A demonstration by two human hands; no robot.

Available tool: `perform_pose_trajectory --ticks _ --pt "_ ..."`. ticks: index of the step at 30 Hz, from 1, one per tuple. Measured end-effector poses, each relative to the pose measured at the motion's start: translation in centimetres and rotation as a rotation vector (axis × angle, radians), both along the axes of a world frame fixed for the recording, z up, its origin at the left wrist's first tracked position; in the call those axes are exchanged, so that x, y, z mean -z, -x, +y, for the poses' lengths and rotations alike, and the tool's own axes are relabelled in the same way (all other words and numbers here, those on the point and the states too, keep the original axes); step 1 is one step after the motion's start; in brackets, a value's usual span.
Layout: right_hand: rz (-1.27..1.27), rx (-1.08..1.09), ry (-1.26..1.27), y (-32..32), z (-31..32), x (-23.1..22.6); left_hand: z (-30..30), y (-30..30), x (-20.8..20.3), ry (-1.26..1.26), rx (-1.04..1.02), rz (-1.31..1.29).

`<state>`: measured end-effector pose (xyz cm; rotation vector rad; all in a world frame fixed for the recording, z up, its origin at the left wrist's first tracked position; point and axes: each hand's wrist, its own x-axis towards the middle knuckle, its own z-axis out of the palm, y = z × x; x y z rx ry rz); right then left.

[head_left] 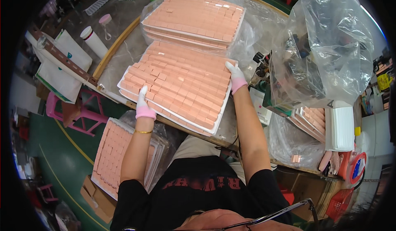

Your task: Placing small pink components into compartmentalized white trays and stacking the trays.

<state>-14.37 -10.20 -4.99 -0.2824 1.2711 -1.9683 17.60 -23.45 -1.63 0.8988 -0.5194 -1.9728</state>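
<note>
A white tray (217,126) filled with rows of small peach-pink blocks (177,90) lies tilted in front of me at the table's near edge. Another tray of blocks shows beneath it. My left hand (144,104), in a white glove with a pink cuff, grips the near left edge, thumb on top and the other fingers hidden below. On the right edge, my right hand (236,77), gloved the same way, has its thumb over the rim; its remaining fingers are mostly hidden. Just beyond stands a stack of similar filled trays (194,18) in clear plastic.
A large clear plastic bag (326,45) rises over dark items at the right. Filled trays (113,156) are stacked low at the left, near a pink stool (84,115). White trays (340,128) stand right. A white cylinder (93,41) rests far left by a wooden table edge (117,47).
</note>
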Motion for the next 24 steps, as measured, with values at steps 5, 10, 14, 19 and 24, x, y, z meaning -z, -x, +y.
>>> perform_pose_trajectory --ticks 5,10,14,19,24 --pt "0.031 0.046 0.004 3.6 -1.9 2.4 -1.9 2.4 0.7 -0.043 0.065 0.024" --pt "0.326 0.119 -0.263 5.3 -2.6 3.3 -2.4 2.4 1.4 0.05 0.16 -0.204" --pt "0.275 0.135 -0.357 1.6 -2.4 0.9 -2.1 -0.1 1.2 0.022 0.147 -0.21" --pt "-0.023 0.023 -0.319 -0.2 1.5 -3.0 -2.1 0.0 3.6 0.139 0.049 -0.333" --pt "0.202 0.195 -0.418 -3.1 5.1 -6.2 2.5 2.6 -0.2 0.328 -0.286 -0.975"
